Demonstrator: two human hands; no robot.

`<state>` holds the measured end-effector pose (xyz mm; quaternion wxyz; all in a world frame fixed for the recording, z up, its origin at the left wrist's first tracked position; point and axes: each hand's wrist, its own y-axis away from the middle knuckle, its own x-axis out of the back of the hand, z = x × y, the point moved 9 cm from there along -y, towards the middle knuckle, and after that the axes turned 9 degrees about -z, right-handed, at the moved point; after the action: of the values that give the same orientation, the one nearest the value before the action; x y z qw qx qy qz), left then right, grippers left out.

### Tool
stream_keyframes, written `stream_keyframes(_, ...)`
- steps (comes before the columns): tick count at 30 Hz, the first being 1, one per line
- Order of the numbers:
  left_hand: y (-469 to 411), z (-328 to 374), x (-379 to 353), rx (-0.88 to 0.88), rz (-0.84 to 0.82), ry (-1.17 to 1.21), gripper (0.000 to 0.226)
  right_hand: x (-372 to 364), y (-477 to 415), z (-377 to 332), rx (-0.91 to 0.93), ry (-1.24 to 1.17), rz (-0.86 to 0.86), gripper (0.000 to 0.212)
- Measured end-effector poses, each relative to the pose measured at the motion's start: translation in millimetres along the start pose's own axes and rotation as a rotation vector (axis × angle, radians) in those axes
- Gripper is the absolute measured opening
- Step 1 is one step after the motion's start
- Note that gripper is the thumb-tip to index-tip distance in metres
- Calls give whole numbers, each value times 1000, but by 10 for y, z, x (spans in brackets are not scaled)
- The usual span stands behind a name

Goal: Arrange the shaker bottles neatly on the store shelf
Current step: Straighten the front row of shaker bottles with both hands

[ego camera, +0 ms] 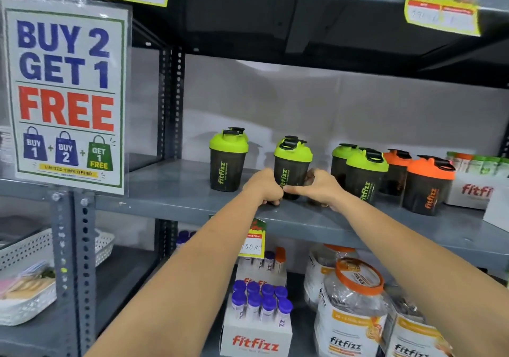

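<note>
Several dark shaker bottles stand upright on the grey metal shelf (170,191). A green-lidded shaker (292,163) stands in the middle, and both my hands wrap its base: my left hand (264,187) on its left side, my right hand (319,188) on its right. Another green-lidded shaker (228,159) stands apart to the left. To the right, two green-lidded shakers (365,174) stand one behind the other, then two orange-lidded shakers (428,184) likewise.
A white fitfizz box (473,191) sits at the shelf's right end. The lower shelf holds a box of purple-capped tubes (259,310) and large jars (352,310). A "Buy 2 Get 1 Free" sign (66,92) hangs on the left post. A white basket (27,282) sits lower left.
</note>
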<state>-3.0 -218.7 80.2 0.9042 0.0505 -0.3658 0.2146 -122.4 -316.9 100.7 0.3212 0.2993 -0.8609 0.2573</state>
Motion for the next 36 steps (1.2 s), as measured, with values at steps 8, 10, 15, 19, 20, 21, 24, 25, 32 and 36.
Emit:
stream_keyframes(8,11,-71,55,-38,193,49,13,-8,33,214,35,-202,-185,53)
stream_keyframes(10,49,-41,67,-39,212,7,5,-7,38,233,54,-228,-191,49)
stream_keyframes(15,67,-17,28,-51,168,-41,15,-47,17,223,92,-249,-214,44)
stream_keyframes(19,93,-8,61,-44,216,-85,22,-92,-21,214,110,-228,-228,41)
stream_keyframes(20,96,-4,66,-39,220,-90,21,-95,-31,216,111,-229,-230,41)
stream_keyframes(21,99,-1,69,-36,220,-93,21,-102,-41,223,112,-234,-235,41)
stream_keyframes(24,108,6,80,-38,221,-90,20,-105,-47,237,115,-240,-247,42)
stream_keyframes(25,111,9,83,-39,222,-88,21,-103,-41,235,116,-240,-248,42)
stream_keyframes(32,143,-3,108,-37,242,-111,21,-113,-2,212,110,-223,-280,33)
stream_keyframes(36,336,97,169,-11,404,-232,31,26,117,319,58,-299,-314,65)
